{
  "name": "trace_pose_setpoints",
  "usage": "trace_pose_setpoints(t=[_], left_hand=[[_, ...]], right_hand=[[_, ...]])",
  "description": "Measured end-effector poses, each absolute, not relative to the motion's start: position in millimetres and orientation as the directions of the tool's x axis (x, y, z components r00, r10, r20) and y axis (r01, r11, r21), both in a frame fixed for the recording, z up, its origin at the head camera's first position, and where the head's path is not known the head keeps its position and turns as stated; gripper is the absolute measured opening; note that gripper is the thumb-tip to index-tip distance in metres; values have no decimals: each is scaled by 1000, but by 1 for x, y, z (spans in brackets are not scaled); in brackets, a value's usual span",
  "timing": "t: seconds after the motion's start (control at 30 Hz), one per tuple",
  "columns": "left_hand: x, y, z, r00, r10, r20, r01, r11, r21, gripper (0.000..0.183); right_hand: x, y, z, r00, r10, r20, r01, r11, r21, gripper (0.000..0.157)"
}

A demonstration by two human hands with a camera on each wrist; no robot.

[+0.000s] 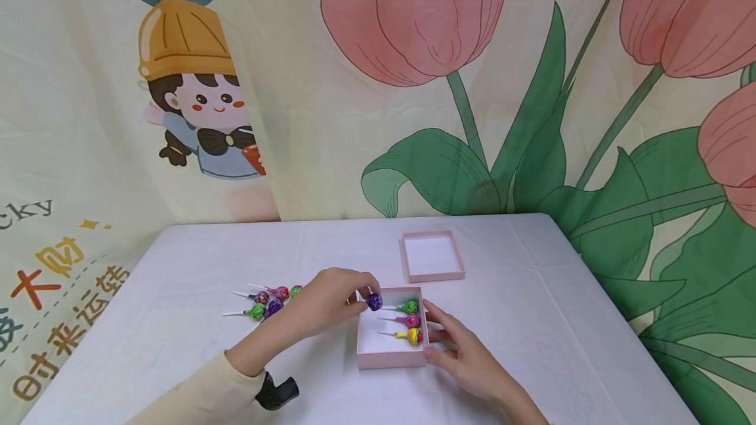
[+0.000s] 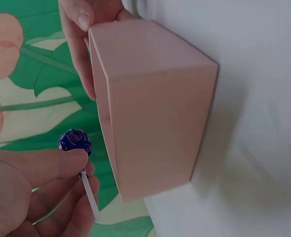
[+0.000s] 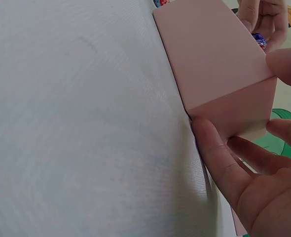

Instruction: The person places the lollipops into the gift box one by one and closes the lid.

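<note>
White-covered table (image 1: 502,274) under everything, fine weave; pink box (image 1: 392,361) between the hands, squarish, smooth card-like walls, top open; pink lid (image 1: 437,277) beyond the hands, shallow, pale inside; right hand (image 1: 463,353) steadies the box's right wall, fingers and thumb laid on it, not wrapped round; left hand (image 1: 333,297) pinches the purple lollipop (image 1: 375,302), thumb to fingers just under the head; loose lollipops (image 1: 273,307) lie left of the left hand, partly behind its forearm.

Key relation: purple head sits above the rim over the box's far left part, head toward right hand, white stick back toward left; green (image 1: 410,307), pink (image 1: 412,321) and yellow-red lollipops (image 1: 413,336) inside match, heads nearest right hand, sticks leftward; round heads, shiny wrappers.
</note>
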State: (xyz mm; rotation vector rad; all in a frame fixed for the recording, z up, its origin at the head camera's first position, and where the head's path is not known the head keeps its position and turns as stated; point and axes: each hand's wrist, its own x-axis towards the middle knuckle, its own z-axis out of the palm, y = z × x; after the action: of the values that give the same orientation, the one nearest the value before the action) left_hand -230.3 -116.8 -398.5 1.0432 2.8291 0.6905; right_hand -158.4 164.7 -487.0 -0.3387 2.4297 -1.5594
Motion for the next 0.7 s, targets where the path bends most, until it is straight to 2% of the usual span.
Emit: trace_pose_setpoints(t=[0.3, 0.7], left_hand=[[-225, -92, -403, -695, 710, 108, 664, 578, 475, 25], [-222, -69, -424, -647, 758, 83, 676, 519, 523, 23]], right_hand=[[-159, 167, -488, -942, -330, -64, -78, 401, -913, 78], [-159, 171, -488, -922, -388, -9, -128, 326, -936, 75]])
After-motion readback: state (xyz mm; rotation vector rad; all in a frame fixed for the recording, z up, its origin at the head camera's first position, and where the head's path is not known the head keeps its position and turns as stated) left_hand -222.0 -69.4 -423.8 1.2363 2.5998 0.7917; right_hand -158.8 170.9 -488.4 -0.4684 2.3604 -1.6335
